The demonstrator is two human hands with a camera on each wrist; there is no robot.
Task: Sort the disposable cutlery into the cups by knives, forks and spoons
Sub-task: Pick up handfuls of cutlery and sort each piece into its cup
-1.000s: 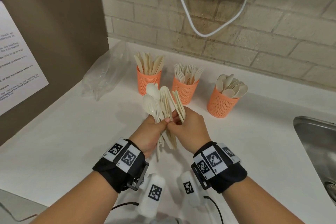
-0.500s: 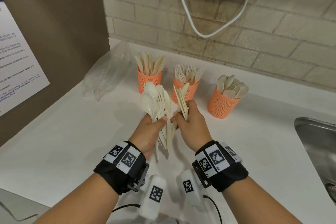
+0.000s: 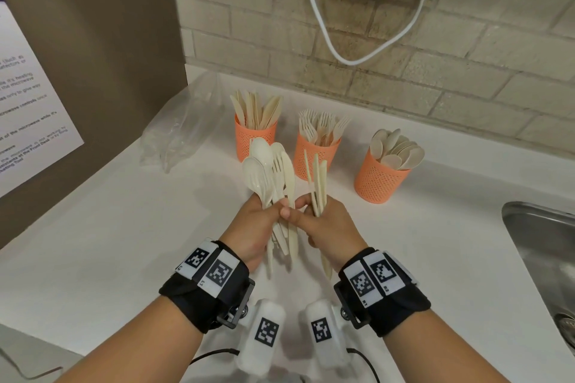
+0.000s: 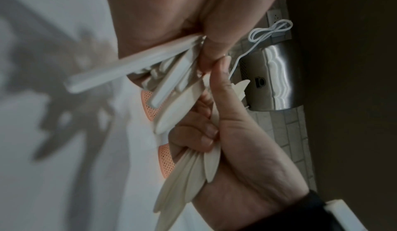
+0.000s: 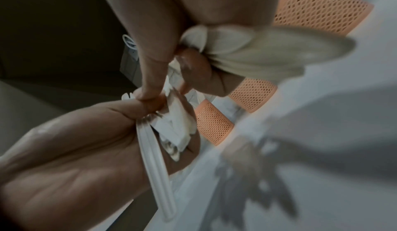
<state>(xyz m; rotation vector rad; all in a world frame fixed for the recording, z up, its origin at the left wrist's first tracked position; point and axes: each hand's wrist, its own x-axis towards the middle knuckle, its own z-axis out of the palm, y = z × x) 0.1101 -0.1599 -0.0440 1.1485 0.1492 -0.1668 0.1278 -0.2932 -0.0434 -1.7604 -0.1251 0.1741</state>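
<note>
Above the white counter (image 3: 124, 242), my left hand (image 3: 277, 211) grips a mixed bundle of cream spoons, a fork and a knife (image 3: 270, 171) by the handles. My right hand (image 3: 311, 211) holds several knives (image 3: 317, 183) upright, and its thumb reaches over to the left bundle. Behind them stand three orange mesh cups: knives (image 3: 255, 140), forks (image 3: 315, 158), spoons (image 3: 381, 180). The left wrist view has the bundle's handles (image 4: 133, 68) under my left hand (image 4: 214, 36). In the right wrist view the knife handles (image 5: 247, 54) fan out of my right hand (image 5: 176, 51).
A crumpled clear plastic bag (image 3: 183, 130) lies at the back left beside a brown panel with a paper notice (image 3: 31, 121). A steel sink (image 3: 541, 252) is set in at the right. A white cable (image 3: 342, 40) hangs on the brick wall.
My right hand drew the knives out of the left bundle and apart from it, then came back close, its thumb now at the bundle. The left hand stayed in place.
</note>
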